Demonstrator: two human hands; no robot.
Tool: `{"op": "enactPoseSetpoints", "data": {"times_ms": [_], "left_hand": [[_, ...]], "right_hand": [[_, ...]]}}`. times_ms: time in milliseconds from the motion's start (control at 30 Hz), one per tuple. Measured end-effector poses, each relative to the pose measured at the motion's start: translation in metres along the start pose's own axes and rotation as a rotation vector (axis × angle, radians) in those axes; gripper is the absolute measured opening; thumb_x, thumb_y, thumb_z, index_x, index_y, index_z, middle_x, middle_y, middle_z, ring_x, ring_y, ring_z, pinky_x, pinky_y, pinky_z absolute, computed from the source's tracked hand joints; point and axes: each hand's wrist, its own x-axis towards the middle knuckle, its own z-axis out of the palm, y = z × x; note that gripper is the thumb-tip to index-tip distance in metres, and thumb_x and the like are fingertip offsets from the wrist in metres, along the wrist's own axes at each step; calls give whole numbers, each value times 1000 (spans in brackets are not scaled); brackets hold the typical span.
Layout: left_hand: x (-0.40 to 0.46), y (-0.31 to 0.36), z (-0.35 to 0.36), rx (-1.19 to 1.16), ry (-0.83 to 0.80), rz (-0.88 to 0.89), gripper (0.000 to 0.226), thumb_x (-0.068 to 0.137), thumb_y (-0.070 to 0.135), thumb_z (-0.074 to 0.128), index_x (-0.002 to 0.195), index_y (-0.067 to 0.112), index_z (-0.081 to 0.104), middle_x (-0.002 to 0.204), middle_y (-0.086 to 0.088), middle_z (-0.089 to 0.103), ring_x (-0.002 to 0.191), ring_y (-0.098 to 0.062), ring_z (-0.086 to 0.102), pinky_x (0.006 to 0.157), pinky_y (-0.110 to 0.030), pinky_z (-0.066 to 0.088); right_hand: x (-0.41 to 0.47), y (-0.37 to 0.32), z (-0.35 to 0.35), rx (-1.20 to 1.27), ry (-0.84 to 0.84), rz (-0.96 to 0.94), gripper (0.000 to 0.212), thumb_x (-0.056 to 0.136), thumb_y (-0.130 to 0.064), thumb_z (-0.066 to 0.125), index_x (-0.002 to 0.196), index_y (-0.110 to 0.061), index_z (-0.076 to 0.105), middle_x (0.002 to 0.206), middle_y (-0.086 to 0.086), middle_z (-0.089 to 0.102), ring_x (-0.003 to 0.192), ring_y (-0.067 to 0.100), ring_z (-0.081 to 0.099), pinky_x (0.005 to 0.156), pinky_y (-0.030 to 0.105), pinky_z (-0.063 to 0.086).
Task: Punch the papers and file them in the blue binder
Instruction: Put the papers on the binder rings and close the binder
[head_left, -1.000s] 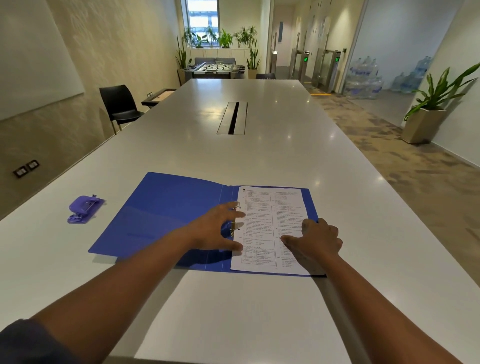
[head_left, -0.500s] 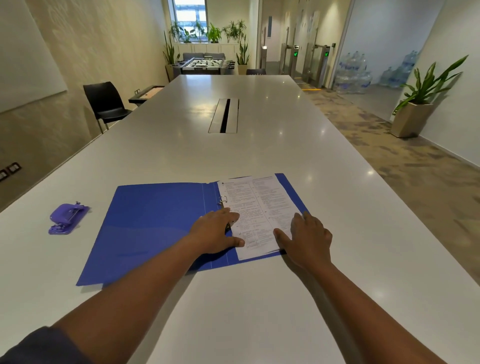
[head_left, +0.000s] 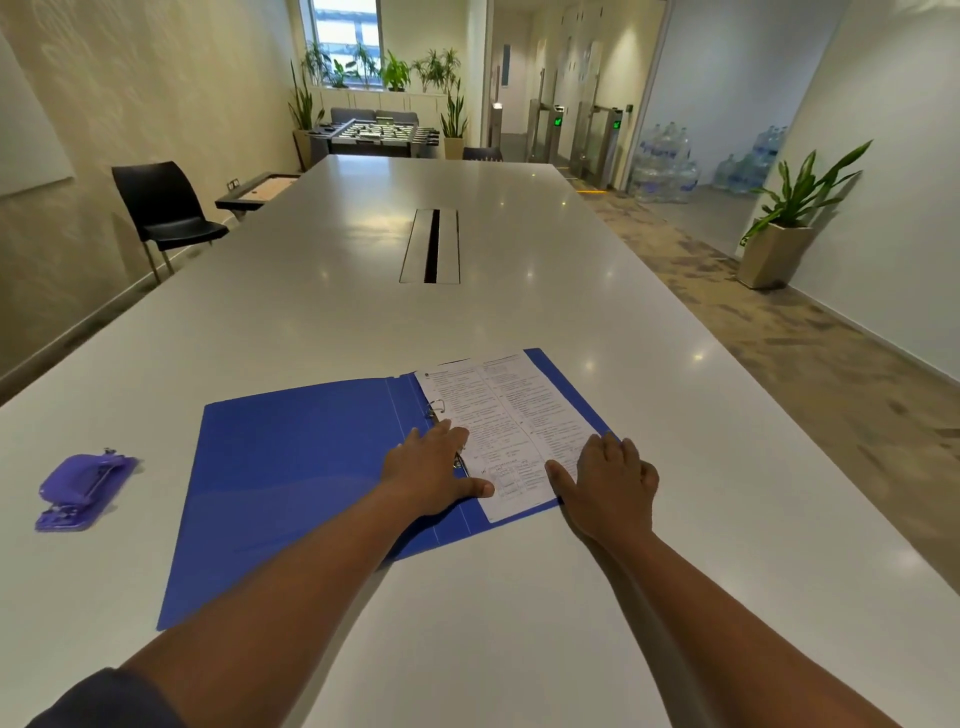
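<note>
My left hand (head_left: 434, 470) lies flat on the rings, my right hand (head_left: 610, 480) flat on the papers (head_left: 506, 415), steadying them in the blue binder (head_left: 296, 467).

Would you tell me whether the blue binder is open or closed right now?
Open: the blue binder lies spread flat, front cover folded out left, papers on its right half.

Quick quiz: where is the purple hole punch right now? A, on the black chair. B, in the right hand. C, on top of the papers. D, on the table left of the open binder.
D: the purple hole punch lies on the table, left of the open blue binder, and neither hand touches it.
</note>
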Motion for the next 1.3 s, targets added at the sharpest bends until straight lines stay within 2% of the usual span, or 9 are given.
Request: {"op": "enactPoseSetpoints", "data": {"times_ms": [200, 333, 600, 767, 900, 1067, 1133, 1200, 1300], "left_hand": [[15, -13, 6, 27, 22, 15, 94, 69, 93, 50, 139, 31, 42, 152, 7, 44, 134, -30, 46, 94, -52, 53], [12, -27, 17, -66, 90, 58, 103, 71, 95, 42, 153, 33, 34, 167, 8, 23, 149, -27, 26, 120, -52, 24], [13, -32, 26, -118, 209, 78, 79, 87, 86, 16, 143, 37, 44, 168, 4, 23, 145, -24, 30, 115, -50, 25], [14, -32, 31, -56, 202, 84, 77, 91, 81, 28, 153, 36, 34, 168, 0, 20, 149, -26, 24, 117, -50, 21], [12, -30, 28, -58, 198, 93, 78, 92, 78, 30, 156, 34, 28, 169, 1, 18, 151, -28, 20, 118, -49, 18], [12, -31, 28, -63, 208, 99, 78, 91, 79, 31, 155, 34, 30, 169, 0, 19, 150, -28, 22, 118, -51, 19], [12, -30, 27, -72, 211, 101, 78, 91, 79, 33, 154, 35, 30, 168, 1, 20, 150, -27, 22, 118, -51, 19], [12, -30, 26, -130, 202, 92, 82, 89, 81, 33, 157, 34, 26, 169, 1, 20, 151, -27, 22, 119, -52, 19], [17, -30, 21, -330, 241, 47, 95, 85, 89, 19, 160, 31, 16, 167, 4, 24, 150, -24, 27, 120, -53, 23]], "right_hand": [[-3, -10, 9, 47, 11, 153, 87, 91, -75, 35, 149, -11, 35, 162, 9, 33, 152, 30, 26, 124, 52, 22], [-3, -11, 9, 22, 3, 156, 87, 93, -74, 30, 152, -10, 32, 164, 9, 30, 153, 30, 24, 124, 52, 21], [-3, -11, 6, 76, -3, 179, 82, 98, -69, 33, 157, -14, 26, 170, 7, 20, 156, 29, 17, 123, 54, 19], [-6, -14, 5, 61, 36, 271, 89, 93, -74, 38, 156, -11, 29, 170, 9, 19, 157, 32, 16, 123, 55, 20], [-8, -15, 7, 48, 29, 248, 76, 96, -71, 36, 147, -15, 43, 167, 6, 27, 155, 30, 21, 122, 57, 21], [-9, -16, 0, 162, 86, 121, 38, 102, -52, 44, 125, -24, 58, 152, 0, 50, 149, 25, 35, 118, 54, 22], [-16, -16, -4, 359, 114, 72, 24, 103, -45, 47, 125, -40, 53, 133, -10, 60, 136, 21, 52, 117, 51, 26], [-22, -23, -8, 567, 102, 34, 29, 104, -45, 50, 129, -59, 43, 119, -25, 61, 118, 16, 63, 114, 52, 39], [-23, -49, -16, 628, 123, -55, 59, 106, -33, 50, 155, -48, 19, 133, -15, 57, 119, 16, 58, 106, 51, 49]]}}
